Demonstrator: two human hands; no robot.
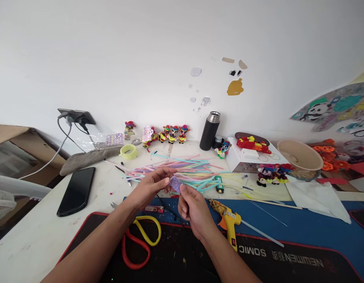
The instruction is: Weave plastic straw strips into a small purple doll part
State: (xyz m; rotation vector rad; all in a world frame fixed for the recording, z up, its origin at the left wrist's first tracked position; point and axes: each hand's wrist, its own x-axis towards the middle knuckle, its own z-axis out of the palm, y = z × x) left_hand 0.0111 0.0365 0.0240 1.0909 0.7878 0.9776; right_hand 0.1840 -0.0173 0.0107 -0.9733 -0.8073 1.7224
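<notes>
Both hands meet over the desk's middle. My left hand (150, 184) and my right hand (191, 204) pinch a small lilac plastic piece (175, 183) between their fingertips, held a little above the table. Just behind the hands lies a spread of pastel straws (184, 167) in pink, turquoise and yellow. A yellow glue gun (228, 220) lies right of my right hand. Scissors with a red and a yellow handle (140, 241) lie below my left forearm.
A black phone (76, 190) lies at the left. A black flask (209, 131), small colourful figurines (172, 133), a tape roll (128, 151) and a tan bowl (300, 157) stand further back. A dark desk mat (288, 255) covers the front.
</notes>
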